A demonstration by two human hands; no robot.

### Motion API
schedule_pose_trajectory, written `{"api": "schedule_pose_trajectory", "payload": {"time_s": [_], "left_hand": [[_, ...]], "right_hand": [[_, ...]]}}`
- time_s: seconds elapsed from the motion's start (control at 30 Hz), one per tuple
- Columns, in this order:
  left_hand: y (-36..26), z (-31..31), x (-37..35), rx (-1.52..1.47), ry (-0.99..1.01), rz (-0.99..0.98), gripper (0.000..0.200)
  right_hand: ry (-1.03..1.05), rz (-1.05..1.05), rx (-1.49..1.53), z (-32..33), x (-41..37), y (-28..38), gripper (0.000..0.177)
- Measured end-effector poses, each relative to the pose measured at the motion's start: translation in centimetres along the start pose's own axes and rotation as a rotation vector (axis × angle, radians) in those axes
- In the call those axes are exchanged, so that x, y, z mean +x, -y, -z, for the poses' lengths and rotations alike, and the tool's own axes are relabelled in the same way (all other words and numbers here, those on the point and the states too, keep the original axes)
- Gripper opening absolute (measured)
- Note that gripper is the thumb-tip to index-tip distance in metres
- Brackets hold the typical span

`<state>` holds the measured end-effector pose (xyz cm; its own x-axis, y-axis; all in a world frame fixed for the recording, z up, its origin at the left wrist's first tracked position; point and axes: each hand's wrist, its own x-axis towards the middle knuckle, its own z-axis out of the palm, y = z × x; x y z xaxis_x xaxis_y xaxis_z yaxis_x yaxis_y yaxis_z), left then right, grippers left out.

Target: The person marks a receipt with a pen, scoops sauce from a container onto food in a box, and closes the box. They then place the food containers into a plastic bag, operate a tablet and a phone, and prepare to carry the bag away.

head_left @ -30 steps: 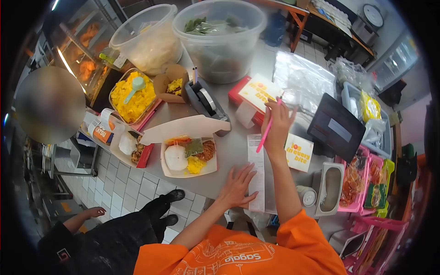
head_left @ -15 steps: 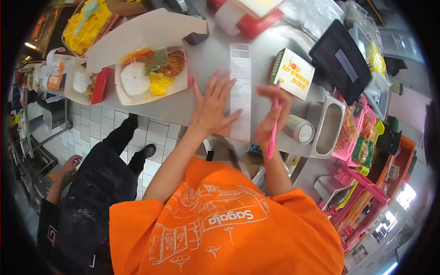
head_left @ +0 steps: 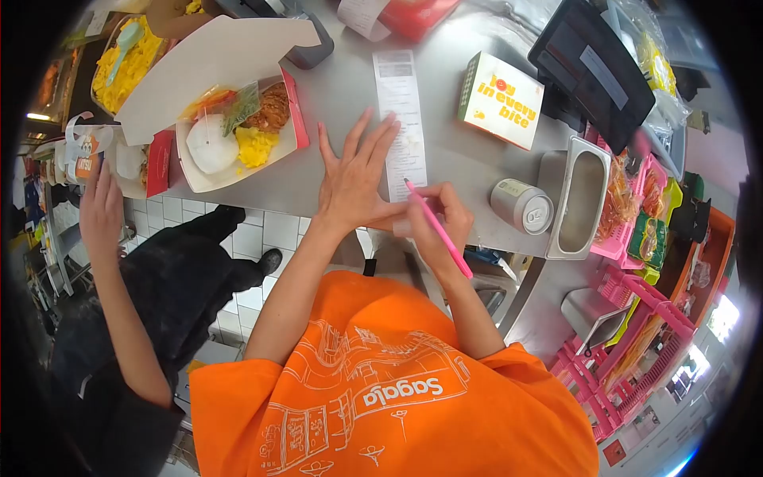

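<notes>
A long printed receipt lies on the metal counter. My left hand is spread flat with fingers apart, its fingertips at the receipt's left edge. In my right hand is a pink pen, its tip on the lower part of the receipt. To the left, an open box holds a white round mound, yellow pieces, a browned piece and a green packet. A closed white and yellow box lies right of the receipt, with a silver can below it.
A metal container and a dark tablet screen stand at the right. Pink baskets are beyond the counter. Left of me, a co-worker's arm reaches toward another open box. A yellow-filled tray is upper left.
My right hand has moved left and down, bringing the pen to the receipt. The co-worker's arm has risen toward the boxes. The white item near the top has left view.
</notes>
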<state>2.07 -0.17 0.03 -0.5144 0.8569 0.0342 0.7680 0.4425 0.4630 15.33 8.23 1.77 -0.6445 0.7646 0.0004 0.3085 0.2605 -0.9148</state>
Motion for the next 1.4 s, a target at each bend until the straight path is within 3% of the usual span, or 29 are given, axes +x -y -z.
{"api": "schedule_pose_trajectory", "payload": {"time_s": [0.17, 0.27, 0.47, 0.53, 0.67, 0.77, 0.83, 0.9, 0.97, 1.0, 1.1, 1.13, 1.27, 1.33, 1.4], "left_hand": [[0.1, -0.1, -0.1, 0.002, -0.018, -0.006, 0.102], [0.3, -0.2, 0.0, 0.061, -0.007, -0.017, 0.098], [0.2, -0.1, 0.0, -0.022, -0.010, -0.015, 0.100], [0.3, -0.2, 0.0, -0.014, -0.007, -0.010, 0.101], [0.1, 0.0, -0.1, -0.011, 0.006, -0.008, 0.101], [0.2, -0.1, 0.2, 0.014, 0.010, -0.007, 0.101], [0.2, -0.1, 0.1, -0.012, 0.003, 0.000, 0.103], [0.2, -0.1, 0.2, -0.021, 0.005, 0.014, 0.103], [0.1, 0.0, 0.1, -0.033, 0.008, 0.029, 0.103], [0.2, 0.1, 0.1, -0.040, -0.003, 0.018, 0.095], [0.7, -0.3, 0.2, -0.037, -0.016, 0.014, 0.077], [0.8, -0.5, 0.1, -0.030, -0.023, 0.020, 0.069], [0.7, -0.6, 0.2, -0.064, -0.050, 0.037, 0.062], [0.7, -0.7, 0.2, -0.019, -0.062, 0.043, 0.058], [0.7, -0.8, 0.2, -0.018, -0.067, 0.044, 0.058]], "right_hand": [[-0.024, -0.039, -0.033, -0.9, 0.4, -0.1, 0.008], [0.094, -0.104, -0.011, -1.3, 0.0, -0.1, 0.008], [-0.083, -0.128, 0.050, -0.8, 0.5, -0.1, 0.009], [0.033, -0.004, -0.146, -0.6, 0.4, 0.9, 0.008], [-0.023, -0.109, -0.034, -0.5, -0.2, -0.4, 0.008], [0.067, -0.126, 0.012, -1.1, -0.2, -0.3, 0.008], [-0.048, -0.047, -0.039, -0.9, -0.4, -0.6, 0.007], [-0.042, -0.139, -0.005, -0.5, -0.2, -1.6, 0.006], [-0.113, -0.038, 0.045, -0.4, 0.3, -1.9, 0.006], [-0.110, 0.059, 0.030, -0.4, 0.4, -2.5, 0.009], [-0.239, 0.049, 0.141, -1.3, 0.5, -3.4, 0.012], [-0.196, 0.062, 0.098, -1.2, 0.5, -3.7, 0.013], [-0.185, 0.045, 0.090, -1.2, 0.6, -3.7, 0.012], [-0.157, -0.110, 0.188, -1.1, 0.5, -3.6, 0.012], [-0.150, -0.109, 0.179, -1.0, 0.6, -3.5, 0.012]]}}
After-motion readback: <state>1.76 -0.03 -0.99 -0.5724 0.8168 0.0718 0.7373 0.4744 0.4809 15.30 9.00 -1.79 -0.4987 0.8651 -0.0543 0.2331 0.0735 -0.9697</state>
